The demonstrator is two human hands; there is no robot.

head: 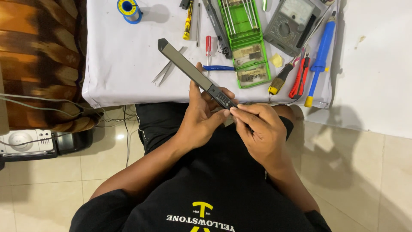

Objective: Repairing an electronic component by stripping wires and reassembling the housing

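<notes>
A long, slim dark device [189, 68] with a grey flat face and a small button panel near its lower end is held slanted over the near edge of the white table [124, 73]. My left hand [201, 118] grips it from below, thumb against its lower end. My right hand [259, 131] pinches that same lower end with thumb and fingertips, the two hands touching.
On the table lie metal tweezers [166, 68], a red screwdriver [208, 45], a yellow screwdriver [187, 21], a green parts case [246, 41], a grey analogue multimeter [292, 23], a blue soldering iron [319, 56], red pliers [300, 77] and a solder spool [128, 9]. A power strip [25, 141] lies on the floor at left.
</notes>
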